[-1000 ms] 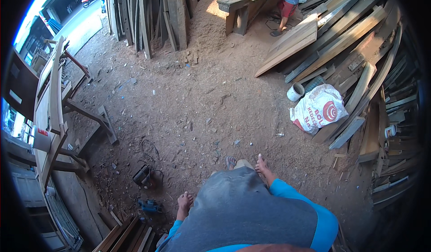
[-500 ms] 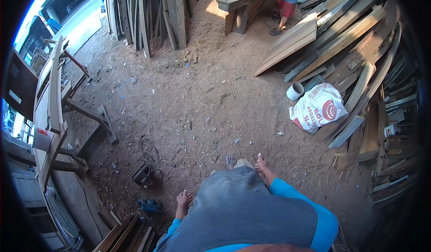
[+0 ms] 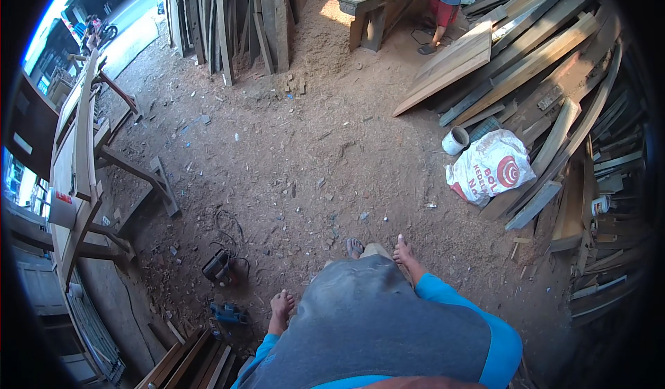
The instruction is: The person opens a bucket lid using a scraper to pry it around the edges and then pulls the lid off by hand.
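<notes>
My left hand (image 3: 281, 306) hangs beside my body at the lower middle, with its fingers loosely bent and nothing visible in them. To the right, my right hand (image 3: 404, 252) is held forward with the thumb sticking out; it also appears to hold nothing. Between the hands, a foot in a sandal (image 3: 355, 248) shows past my grey shirt. On the ground left of my left hand lie a blue power tool (image 3: 228, 313) and a dark corded power tool (image 3: 218, 268). Neither hand touches them.
A long wooden bench (image 3: 83, 146) with a white bucket (image 3: 62, 207) stands at left. Leaning planks (image 3: 225, 29) and a sawdust heap (image 3: 322, 29) are behind. A co-worker (image 3: 445, 1) works at a table (image 3: 377, 4). A white sack (image 3: 492, 167) and pail (image 3: 455, 141) lie beside stacked boards (image 3: 526, 63).
The view has shifted slightly, and my left hand has moved a little leftward. A person and a motorbike have appeared on the road at far left. Both hands remain without anything in them.
</notes>
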